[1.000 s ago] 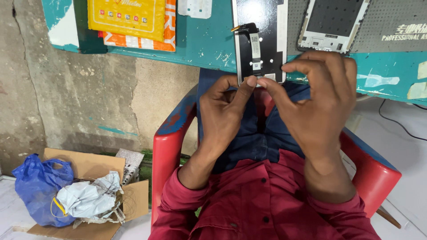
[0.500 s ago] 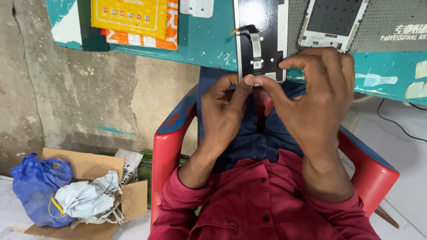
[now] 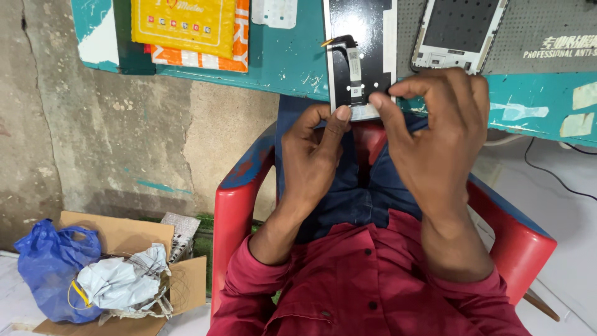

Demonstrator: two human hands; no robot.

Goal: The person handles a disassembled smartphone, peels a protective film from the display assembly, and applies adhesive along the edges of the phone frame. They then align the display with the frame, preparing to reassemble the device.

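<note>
At the teal workbench [image 3: 280, 62] edge, both hands pinch a black phone panel [image 3: 359, 37]. Left hand [image 3: 314, 155] and right hand [image 3: 438, 134] clamp its lower end. Beside the red chair [image 3: 233, 211], a cardboard box [image 3: 118, 233] sits against the concrete wall [image 3: 74, 130].

Above our hands we see a teal table [image 3: 280, 62], a yellow and orange packet [image 3: 186, 31], a white phone frame [image 3: 457, 31] on a grey mat [image 3: 547, 31], beneath us a red chair [image 3: 233, 211], lower left a cardboard box [image 3: 118, 236], blue bag [image 3: 53, 267].
</note>
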